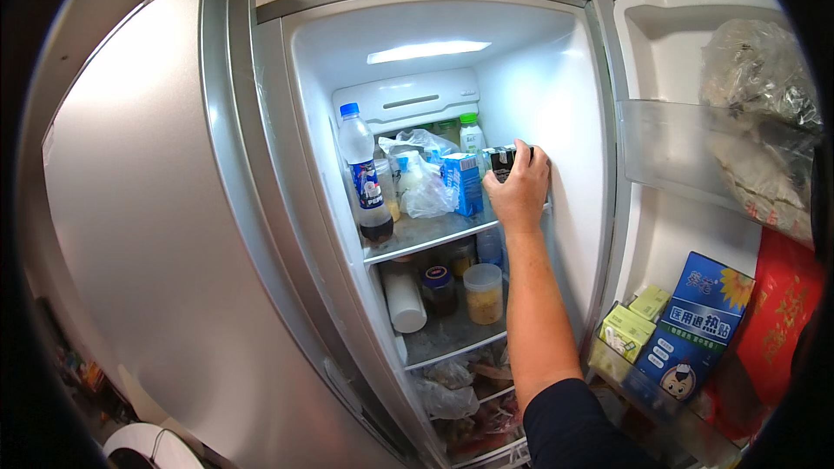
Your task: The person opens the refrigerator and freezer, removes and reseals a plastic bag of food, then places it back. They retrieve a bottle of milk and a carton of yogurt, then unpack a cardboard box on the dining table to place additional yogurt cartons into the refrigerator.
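Note:
My right hand point(523, 187) reaches into the lit refrigerator and grips a small black carton point(502, 161) at the right end of the top shelf point(417, 233). Thumb and fingers span the carton, hiding much of it. Just left of it stands a blue drink carton point(463, 184), with a green-capped white bottle point(470, 135) behind. A clear plastic bag point(427, 189) with containers inside sits mid-shelf. At the shelf's left end stands a Pepsi bottle point(369, 182), partly full of dark drink. My left hand is out of view.
Below are a white cylinder point(405, 303), a dark jar point(439, 288) and a tub of yellowish food point(484, 296). The open right door point(681, 208) holds bagged food point(756, 78), a blue box point(697, 326) and green cartons point(627, 332). A silver door panel point(150, 208) stands left.

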### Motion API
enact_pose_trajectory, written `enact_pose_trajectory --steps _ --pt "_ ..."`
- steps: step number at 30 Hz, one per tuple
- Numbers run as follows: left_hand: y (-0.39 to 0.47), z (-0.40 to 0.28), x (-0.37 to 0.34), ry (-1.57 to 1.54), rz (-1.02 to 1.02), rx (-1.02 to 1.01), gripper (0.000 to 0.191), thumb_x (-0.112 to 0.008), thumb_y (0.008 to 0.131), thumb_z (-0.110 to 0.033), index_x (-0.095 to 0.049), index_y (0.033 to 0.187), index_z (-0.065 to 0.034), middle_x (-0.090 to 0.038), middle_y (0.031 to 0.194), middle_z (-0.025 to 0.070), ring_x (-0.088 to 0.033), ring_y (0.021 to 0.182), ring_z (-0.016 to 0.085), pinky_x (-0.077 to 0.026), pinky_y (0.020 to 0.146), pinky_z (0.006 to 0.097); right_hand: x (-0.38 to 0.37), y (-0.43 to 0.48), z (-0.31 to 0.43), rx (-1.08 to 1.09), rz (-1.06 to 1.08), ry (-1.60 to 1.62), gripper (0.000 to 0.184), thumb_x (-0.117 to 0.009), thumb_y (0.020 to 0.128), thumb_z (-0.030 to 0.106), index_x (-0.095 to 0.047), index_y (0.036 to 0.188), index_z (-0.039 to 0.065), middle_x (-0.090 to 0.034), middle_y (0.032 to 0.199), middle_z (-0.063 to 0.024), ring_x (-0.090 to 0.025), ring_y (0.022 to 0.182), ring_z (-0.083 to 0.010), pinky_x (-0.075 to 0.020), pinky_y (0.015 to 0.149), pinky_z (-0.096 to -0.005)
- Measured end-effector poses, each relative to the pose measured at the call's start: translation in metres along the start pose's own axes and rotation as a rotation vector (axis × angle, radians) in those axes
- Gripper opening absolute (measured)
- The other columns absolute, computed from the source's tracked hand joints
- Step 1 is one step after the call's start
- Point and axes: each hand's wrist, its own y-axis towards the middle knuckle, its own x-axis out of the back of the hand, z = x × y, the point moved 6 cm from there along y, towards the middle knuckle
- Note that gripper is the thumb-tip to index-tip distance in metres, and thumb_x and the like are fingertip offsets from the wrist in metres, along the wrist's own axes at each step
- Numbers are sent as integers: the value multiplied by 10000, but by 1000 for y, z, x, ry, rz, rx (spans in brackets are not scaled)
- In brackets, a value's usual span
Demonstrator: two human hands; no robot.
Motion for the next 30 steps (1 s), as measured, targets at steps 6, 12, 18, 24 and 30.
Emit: enact_pose_trajectory --steps 6,12,18,24,30 --pt "-2 -9 0 -11 -10 14 524 -642 982 -323 -601 1478 -158 -650 1407 231 -658 1205 457 -543 1016 530 16 -3 40 162 -146 -139 651 -843 829 217 -584 1393 20 -463 1484 -238 -446 1417 -412 -371 1141 -550" --pt "-5 -12 -3 -37 -3 37 534 -637 974 -278 -587 1489 -144 -635 1419 243 -650 1211 463 -538 1024 531 -52 24 119 377 505 -124 791 -879 777 548 -634 1368 83 -629 1305 -197 -578 1253 -356 -446 1086 -466" --pt "-10 1 -9 -52 16 58 549 -629 973 -249 -566 1506 -139 -608 1446 258 -624 1250 467 -521 1053 526 -76 35 108 200 938 -240 1021 -880 715 703 -562 1437 56 -593 1424 -220 -584 1359 -367 -513 1073 -536" --pt "-15 7 -20 -62 21 71 565 -621 971 -221 -545 1524 -134 -581 1473 273 -599 1289 471 -505 1082 520 -44 36 93 72 970 -168 547 -666 1027 440 -654 1354 2 -682 1355 -249 -652 1280 -371 -526 1098 -454" --pt "-16 13 -24 -65 44 72 582 -613 970 -192 -524 1542 -129 -554 1500 288 -574 1328 475 -489 1111 515 -34 32 87 164 780 -147 344 -725 962 286 -755 1136 -10 -748 1163 -258 -730 1110 -400 -584 996 -466"
